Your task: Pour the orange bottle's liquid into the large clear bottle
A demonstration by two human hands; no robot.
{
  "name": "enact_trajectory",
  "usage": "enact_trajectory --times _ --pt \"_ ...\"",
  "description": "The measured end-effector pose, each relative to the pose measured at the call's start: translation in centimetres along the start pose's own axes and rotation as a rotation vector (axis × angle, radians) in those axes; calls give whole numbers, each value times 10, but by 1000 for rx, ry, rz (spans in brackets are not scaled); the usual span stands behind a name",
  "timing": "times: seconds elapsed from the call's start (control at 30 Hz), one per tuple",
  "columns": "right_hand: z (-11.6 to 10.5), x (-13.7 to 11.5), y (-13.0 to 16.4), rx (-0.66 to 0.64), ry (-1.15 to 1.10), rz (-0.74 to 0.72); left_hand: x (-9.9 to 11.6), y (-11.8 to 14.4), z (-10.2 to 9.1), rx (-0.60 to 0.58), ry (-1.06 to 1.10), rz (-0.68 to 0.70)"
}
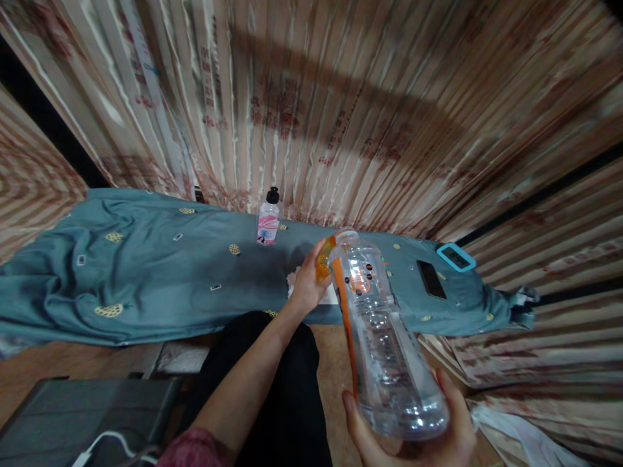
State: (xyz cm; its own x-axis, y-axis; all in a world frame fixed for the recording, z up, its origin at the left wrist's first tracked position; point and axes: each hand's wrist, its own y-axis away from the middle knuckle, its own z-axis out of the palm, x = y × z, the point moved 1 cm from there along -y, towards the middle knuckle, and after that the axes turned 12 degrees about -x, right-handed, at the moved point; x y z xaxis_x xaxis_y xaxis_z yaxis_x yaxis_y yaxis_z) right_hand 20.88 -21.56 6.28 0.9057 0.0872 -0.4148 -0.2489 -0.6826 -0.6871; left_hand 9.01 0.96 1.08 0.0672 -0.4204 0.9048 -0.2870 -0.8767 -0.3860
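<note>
While the right hand [413, 434] cups the base of a clear plastic bottle [384, 344] tilted over the lap, the left hand [307, 280] pinches its orange cap [323, 259] just beside the open neck, cap off, water remaining inside.

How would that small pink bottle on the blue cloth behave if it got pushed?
The small pink bottle stands upright, tall and narrow, so it would probably tip rather than slide. The blue cloth under it looks soft and wrinkled, likely adding wobble. Once down, its round body may roll.
</note>
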Motion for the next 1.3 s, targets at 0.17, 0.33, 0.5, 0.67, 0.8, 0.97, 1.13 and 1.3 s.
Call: enact_trajectory --times 0.17,0.33,0.5,0.67,0.8,0.97,1.13,1.3 --pt "1 -19 -6 -2 -6 42 1 0 0 2 14 -16" --pt "3 -35 -8 58 -16 155 -1 0 0 11 -1 5" --pt "3 -31 -6 12 -20 13 -1 -1 0 17 -7 11" --pt "2 -30 -8 52 -18 135 0 0 0 12 -7 12" --pt "2 -30 -9 34 0 29 0 0 1 12 -4 -8" --pt "3 -19 -7 53 -12 -1 0 -1 1 7 -1 1" --pt "0 -8 -6 42 49 -152 -1 0 1 8 -3 -5" --pt "1 -18 -6 38 -40 62 0 0 1 14 15 14"
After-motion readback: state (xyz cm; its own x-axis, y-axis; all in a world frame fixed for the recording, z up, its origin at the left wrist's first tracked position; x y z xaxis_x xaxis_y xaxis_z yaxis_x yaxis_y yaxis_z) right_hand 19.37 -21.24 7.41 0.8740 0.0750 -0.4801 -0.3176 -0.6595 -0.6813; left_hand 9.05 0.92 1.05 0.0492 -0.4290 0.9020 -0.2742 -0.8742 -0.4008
